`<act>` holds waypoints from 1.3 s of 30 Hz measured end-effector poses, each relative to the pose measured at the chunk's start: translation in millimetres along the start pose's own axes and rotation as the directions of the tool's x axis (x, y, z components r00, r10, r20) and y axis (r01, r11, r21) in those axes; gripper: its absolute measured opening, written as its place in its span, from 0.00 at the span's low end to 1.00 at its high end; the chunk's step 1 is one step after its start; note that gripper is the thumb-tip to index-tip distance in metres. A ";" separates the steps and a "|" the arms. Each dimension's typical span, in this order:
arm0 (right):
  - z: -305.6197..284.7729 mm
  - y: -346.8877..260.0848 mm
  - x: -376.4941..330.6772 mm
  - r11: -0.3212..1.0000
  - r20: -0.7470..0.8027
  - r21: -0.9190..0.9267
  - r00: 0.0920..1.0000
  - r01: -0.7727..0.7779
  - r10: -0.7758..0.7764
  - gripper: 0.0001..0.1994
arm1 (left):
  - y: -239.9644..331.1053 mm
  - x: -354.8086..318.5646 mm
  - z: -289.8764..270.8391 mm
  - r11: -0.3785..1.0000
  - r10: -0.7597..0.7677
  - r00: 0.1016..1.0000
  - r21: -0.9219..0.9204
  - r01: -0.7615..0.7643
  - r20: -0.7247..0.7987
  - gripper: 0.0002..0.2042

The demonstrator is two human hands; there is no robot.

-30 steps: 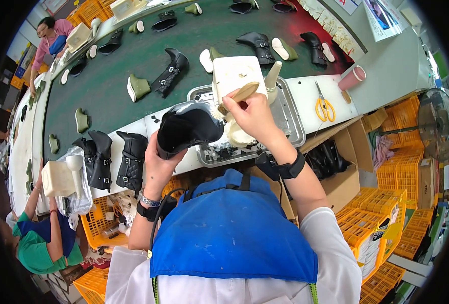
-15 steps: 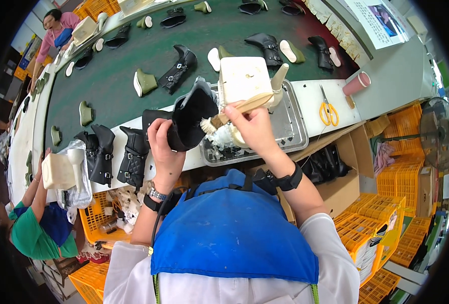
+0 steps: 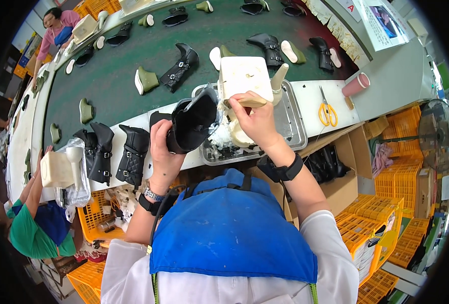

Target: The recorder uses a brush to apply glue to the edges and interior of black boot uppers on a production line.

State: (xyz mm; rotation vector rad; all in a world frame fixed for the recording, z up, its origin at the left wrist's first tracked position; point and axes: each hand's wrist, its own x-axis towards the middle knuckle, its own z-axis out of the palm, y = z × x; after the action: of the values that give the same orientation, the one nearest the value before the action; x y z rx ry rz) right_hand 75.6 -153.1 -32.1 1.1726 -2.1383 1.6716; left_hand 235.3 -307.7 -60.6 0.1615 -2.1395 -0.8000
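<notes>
My left hand (image 3: 166, 151) grips the side of a black boot shaft (image 3: 191, 133), its wide opening facing up and to the right. In my right hand (image 3: 257, 124) is a brush (image 3: 254, 102) with a wooden handle. Its bristles are mostly out of sight, close to the boot's right rim, where a whitish wet strip shows. Right behind that hand stands a cream plastic container (image 3: 244, 73) with a spout-like cone, set in a metal tray (image 3: 296, 139) spotted with dark flakes and white residue.
Black boots (image 3: 133, 157) stand left of my hand. Yellow-handled scissors (image 3: 327, 112) and a pink cup (image 3: 356, 84) lie to the right. Beyond, a green conveyor belt (image 3: 118, 83) carries boots and green shoe parts. Co-workers, one in a green shirt (image 3: 37, 230), work at left.
My right hand has drawn the brush up and away from the near side of the opening to the right rim. The boot has turned slightly in my left hand.
</notes>
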 end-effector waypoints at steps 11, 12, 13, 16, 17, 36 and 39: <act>10.6 -21.6 -15.6 0.905 0.022 0.356 0.970 -0.233 0.241 0.07 | -13.5 3.4 6.6 0.992 0.073 0.997 0.110 -0.070 -0.030 0.33; 12.2 -25.8 -18.7 0.839 0.113 0.426 0.940 -0.339 0.323 0.08 | -13.9 4.1 7.4 0.988 0.081 0.996 0.137 -0.075 -0.043 0.33; 14.3 -29.4 -21.9 0.757 0.206 0.482 0.896 -0.442 0.392 0.09 | -14.3 5.0 8.1 0.983 0.090 0.994 0.162 -0.080 -0.055 0.33; 21.5 -27.9 -28.9 0.736 0.262 0.474 0.875 -0.483 0.406 0.10 | -13.8 8.7 8.5 0.979 0.105 0.991 0.184 -0.087 -0.086 0.32; 22.2 -27.1 -29.8 0.741 0.284 0.442 0.862 -0.506 0.419 0.09 | -13.4 8.7 8.2 0.979 0.104 0.991 0.183 -0.087 -0.086 0.32; 38.2 -31.0 -39.1 0.968 0.131 0.234 0.990 -0.088 0.058 0.02 | -21.6 4.6 0.4 0.965 0.069 0.998 0.255 -0.064 -0.011 0.32; 43.2 -33.8 -43.8 0.949 0.186 0.277 0.978 -0.149 0.099 0.04 | -26.6 1.6 0.0 0.952 0.085 0.996 0.292 -0.090 0.029 0.31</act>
State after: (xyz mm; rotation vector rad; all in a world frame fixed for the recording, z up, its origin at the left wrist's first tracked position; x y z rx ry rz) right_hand 141.2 -172.8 -47.5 1.3250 -2.1573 2.0683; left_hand 230.2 -329.3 -75.4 0.2130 -2.2550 -0.4295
